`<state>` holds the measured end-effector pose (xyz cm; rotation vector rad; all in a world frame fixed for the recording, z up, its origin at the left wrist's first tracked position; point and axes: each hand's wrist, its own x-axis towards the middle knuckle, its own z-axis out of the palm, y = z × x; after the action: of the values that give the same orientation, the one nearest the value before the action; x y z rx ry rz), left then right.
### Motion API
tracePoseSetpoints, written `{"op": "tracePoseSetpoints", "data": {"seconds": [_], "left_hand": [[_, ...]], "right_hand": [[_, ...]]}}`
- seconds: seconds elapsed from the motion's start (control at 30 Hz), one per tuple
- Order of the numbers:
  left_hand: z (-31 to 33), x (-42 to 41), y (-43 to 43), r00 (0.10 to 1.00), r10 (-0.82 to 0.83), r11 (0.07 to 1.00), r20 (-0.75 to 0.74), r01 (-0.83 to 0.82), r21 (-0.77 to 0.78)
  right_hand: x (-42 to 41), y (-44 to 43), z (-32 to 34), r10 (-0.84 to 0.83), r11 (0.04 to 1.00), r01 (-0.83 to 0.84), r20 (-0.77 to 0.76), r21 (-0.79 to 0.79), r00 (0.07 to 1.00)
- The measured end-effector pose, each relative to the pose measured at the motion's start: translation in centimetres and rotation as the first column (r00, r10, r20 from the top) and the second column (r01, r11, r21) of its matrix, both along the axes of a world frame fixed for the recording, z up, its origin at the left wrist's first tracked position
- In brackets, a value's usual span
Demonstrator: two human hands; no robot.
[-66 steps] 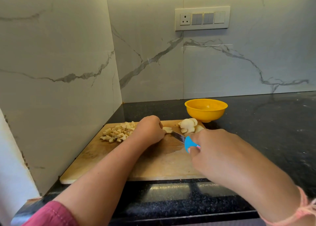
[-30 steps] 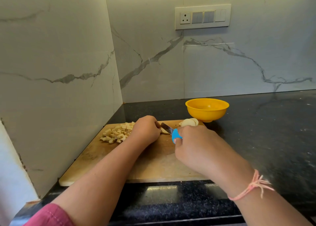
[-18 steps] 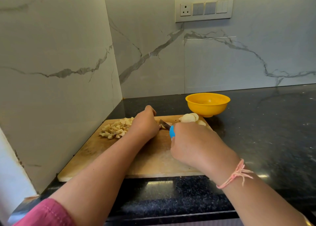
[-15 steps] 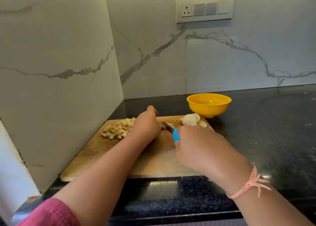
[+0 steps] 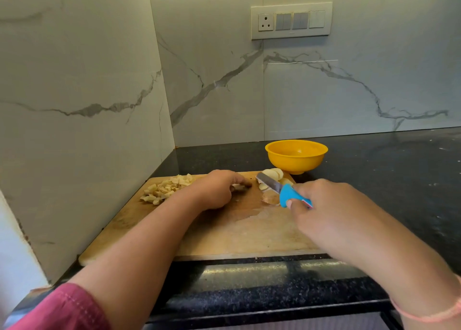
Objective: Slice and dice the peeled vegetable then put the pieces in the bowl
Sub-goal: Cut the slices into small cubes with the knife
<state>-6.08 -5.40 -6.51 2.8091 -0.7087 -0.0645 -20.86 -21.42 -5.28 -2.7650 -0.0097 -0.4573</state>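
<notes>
Your left hand (image 5: 219,188) holds cut pieces (image 5: 238,187) under curled fingers on the board (image 5: 237,232); your right hand (image 5: 324,205) grips the knife (image 5: 284,193) over the slices (image 5: 273,173) near the bowl (image 5: 296,155); a hurried chop could nick those fingertips (image 5: 246,183), or push slices onto the dark surface (image 5: 374,180); marble walls (image 5: 324,92) enclose the corner.
</notes>
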Motion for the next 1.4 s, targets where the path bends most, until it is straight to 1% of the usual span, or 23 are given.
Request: {"op": "tracePoseSetpoints", "data": {"seconds": [0.13, 0.23, 0.3, 0.47, 0.57, 0.7, 0.8, 1.0, 1.13, 1.27, 1.4], "left_hand": [[0.6, 0.0, -0.4, 0.998, -0.017, 0.996, 0.053, 0.012, 0.093], [0.6, 0.0, -0.6, 0.998, -0.012, 0.994, 0.065, 0.005, 0.107], [0.4, 0.1, -0.6, 0.998, 0.011, 0.997, 0.064, -0.016, 0.080], [0.2, 0.1, -0.5, 0.998, 0.060, 0.997, 0.023, -0.059, -0.040], [0.2, 0.1, -0.6, 0.996, 0.089, 0.994, 0.007, -0.088, -0.068], [0.5, -0.2, -0.4, 0.985, 0.170, 0.973, -0.010, -0.169, -0.159], [0.9, -0.3, 0.0, 0.980, 0.196, 0.960, -0.034, -0.199, -0.196], [0.9, -0.3, 0.0, 0.975, 0.217, 0.954, -0.055, -0.224, -0.198], [0.5, 0.0, -0.2, 0.980, 0.193, 0.965, -0.039, -0.197, -0.176], [0.2, 0.1, -0.2, 0.987, 0.147, 0.975, -0.061, -0.156, -0.161], [0.2, 0.2, -0.1, 0.988, 0.138, 0.972, -0.069, -0.148, -0.182]], "right_hand": [[0.6, 0.0, -0.2, -0.006, 1.000, 0.006, -0.015, 0.023, 1.000], [1.3, 0.5, -0.9, -0.013, 1.000, 0.014, -0.034, 0.016, 0.999], [1.7, 0.8, -1.2, -0.011, 1.000, 0.010, -0.041, -0.008, 0.999], [2.6, 1.7, -1.6, -0.004, 1.000, 0.003, -0.039, -0.010, 0.999], [3.0, 2.0, -1.8, 0.017, 1.000, -0.018, -0.027, -0.023, 0.999], [3.7, 2.4, -2.1, 0.035, 0.999, -0.036, -0.025, -0.037, 0.999], [4.1, 2.7, -2.1, 0.052, 0.998, -0.052, -0.015, -0.024, 0.999], [5.2, 3.3, -2.2, 0.058, 0.998, -0.058, -0.022, -0.023, 0.998], [4.9, 2.6, -2.1, 0.024, 1.000, -0.024, -0.013, -0.005, 1.000], [4.5, 2.2, -1.9, 0.000, 1.000, 0.000, -0.040, -0.007, 0.999], [3.8, 2.1, -2.0, 0.004, 1.000, -0.004, -0.032, -0.012, 0.999]]}}
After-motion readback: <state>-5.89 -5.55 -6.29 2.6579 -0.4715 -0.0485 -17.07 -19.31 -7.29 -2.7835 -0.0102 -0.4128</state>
